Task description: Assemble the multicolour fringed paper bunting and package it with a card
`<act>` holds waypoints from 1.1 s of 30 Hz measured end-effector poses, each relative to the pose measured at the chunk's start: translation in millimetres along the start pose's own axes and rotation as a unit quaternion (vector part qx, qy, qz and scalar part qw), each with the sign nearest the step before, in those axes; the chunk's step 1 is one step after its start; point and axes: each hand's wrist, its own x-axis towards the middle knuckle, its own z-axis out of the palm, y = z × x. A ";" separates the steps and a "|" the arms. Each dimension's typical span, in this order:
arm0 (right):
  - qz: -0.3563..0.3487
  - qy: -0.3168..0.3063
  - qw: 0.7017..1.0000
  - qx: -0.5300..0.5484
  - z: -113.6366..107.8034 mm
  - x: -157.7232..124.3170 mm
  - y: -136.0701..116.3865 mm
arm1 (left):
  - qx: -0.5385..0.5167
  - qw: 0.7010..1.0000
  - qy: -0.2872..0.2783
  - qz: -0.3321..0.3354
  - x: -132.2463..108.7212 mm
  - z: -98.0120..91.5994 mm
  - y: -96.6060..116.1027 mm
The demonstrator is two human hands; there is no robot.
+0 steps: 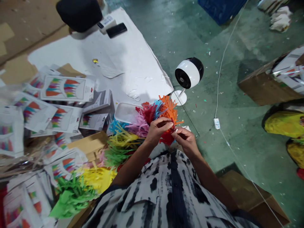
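Observation:
My left hand is closed in a pinch at the top of a red paper tassel. Facing it, my right hand pinches at the same red tassel, fingertips almost meeting the left ones. Any thread between the fingers is too small to make out. Just beyond my hands, an orange fringe tassel spreads out. Dark red, pink, yellow and green fringes trail off to the left, seemingly strung together. A white shallow tray lies behind them.
Several printed card packs pile up on the left of the white table. Loose green and yellow tassels lie nearer. A black-and-white fan, a cable with a socket block and cartons are at right.

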 end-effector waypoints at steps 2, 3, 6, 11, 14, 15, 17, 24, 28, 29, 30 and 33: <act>-0.005 0.010 1.000 -0.014 1.8 -0.6 0.6 | -0.030 1.000 -0.002 -0.005 -1.3 1.9 -3.9; -0.001 0.016 1.000 -0.020 2.4 -0.7 0.7 | -0.044 0.999 -0.007 -0.008 -2.3 2.6 -5.4; 0.037 0.025 0.999 0.007 3.4 -0.5 0.7 | -0.070 0.996 -0.047 -0.011 -5.3 2.9 -7.7; 0.102 -0.008 0.992 0.075 1.9 0.3 2.7 | -0.037 0.990 -0.130 0.050 -5.0 -1.2 -8.0; 0.091 -0.028 0.995 0.027 -3.0 1.9 0.0 | -0.023 0.988 -0.147 0.045 -1.6 -6.4 -9.0; 0.065 -0.031 0.997 -0.007 -5.3 2.5 -2.9 | -0.022 0.988 -0.146 0.037 -0.2 -8.9 -9.3; -0.018 -0.027 0.995 -0.096 -10.2 3.8 -11.7 | -0.006 0.989 -0.147 0.026 2.7 -14.8 -9.2; -0.137 -0.085 0.931 -0.327 -14.7 4.8 -42.4 | 0.059 0.981 -0.186 -0.003 8.0 -26.2 -6.8; -0.123 -0.087 0.923 -0.355 -13.2 5.7 -41.0 | 0.051 0.976 -0.206 -0.045 6.5 -25.1 -12.1; -0.121 -0.084 0.922 -0.357 -13.4 5.9 -40.0 | 0.052 0.976 -0.207 -0.051 6.2 -25.0 -13.8; -0.120 -0.081 0.922 -0.358 -13.6 6.0 -39.1 | 0.053 0.976 -0.206 -0.052 6.1 -25.1 -15.5; -0.117 -0.075 0.924 -0.357 -14.9 6.5 -38.0 | 0.056 0.975 -0.208 -0.049 6.2 -25.5 -19.4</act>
